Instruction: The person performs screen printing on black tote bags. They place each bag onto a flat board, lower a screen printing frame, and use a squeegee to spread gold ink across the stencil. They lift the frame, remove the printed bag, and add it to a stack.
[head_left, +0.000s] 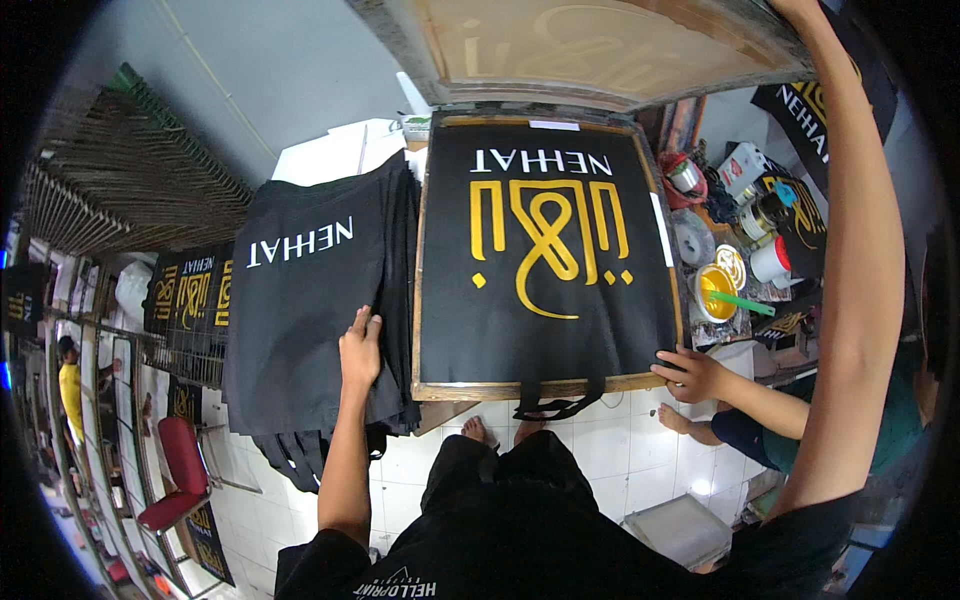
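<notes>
Print-shop table: left hand (360, 350) flat, fingers spread on black bag stack (305, 320); right arm raised, hand unseen.

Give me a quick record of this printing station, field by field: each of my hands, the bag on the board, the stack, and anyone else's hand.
left hand: flat on the stack of black bags
right hand: raised to the lifted screen frame, grip out of view
printed bag: black, gold design, lying on the wooden board
co-worker's hand: on the bag's lower right corner
ink cup: yellow, with green stick, right of the board
</notes>
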